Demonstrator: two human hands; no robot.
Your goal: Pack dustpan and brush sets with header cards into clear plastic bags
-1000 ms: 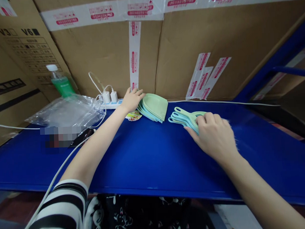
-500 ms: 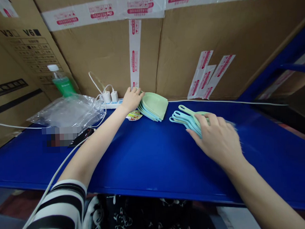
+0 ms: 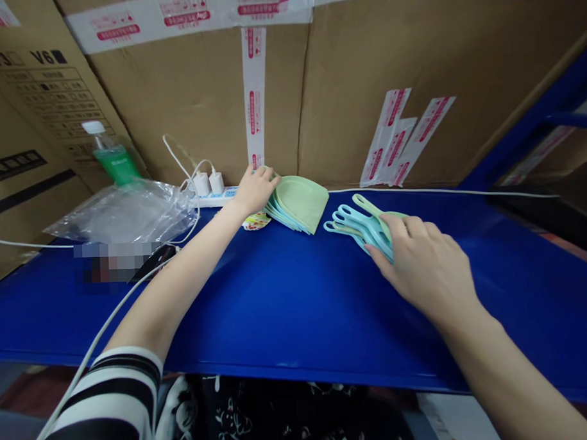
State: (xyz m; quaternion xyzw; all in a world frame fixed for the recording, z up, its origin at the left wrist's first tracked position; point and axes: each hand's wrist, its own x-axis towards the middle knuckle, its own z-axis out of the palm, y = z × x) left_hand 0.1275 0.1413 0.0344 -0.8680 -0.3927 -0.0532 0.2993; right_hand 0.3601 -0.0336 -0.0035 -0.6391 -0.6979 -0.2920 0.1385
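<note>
A fanned stack of small pale green and light blue dustpans (image 3: 303, 200) lies near the back of the blue table. My left hand (image 3: 256, 190) is closed over the narrow left end of this stack; the handles are hidden beneath it. To the right, my right hand (image 3: 427, 260) is wrapped over a bunch of small hand brushes (image 3: 365, 225). Their looped green and light blue handles stick out leftward from under my fingers. My palm hides the brush heads.
Left of the dustpans sits a white power strip (image 3: 213, 200) with plugged-in chargers. A clear plastic bag (image 3: 129, 209) and a bottle of green liquid (image 3: 114, 159) are farther left. White cables cross the table. A large cardboard box (image 3: 365, 63) stands along the back.
The green brush handle on top has shifted away from the blue ones, and my right hand has moved slightly right. The top dustpan sits a little farther right on its stack.
</note>
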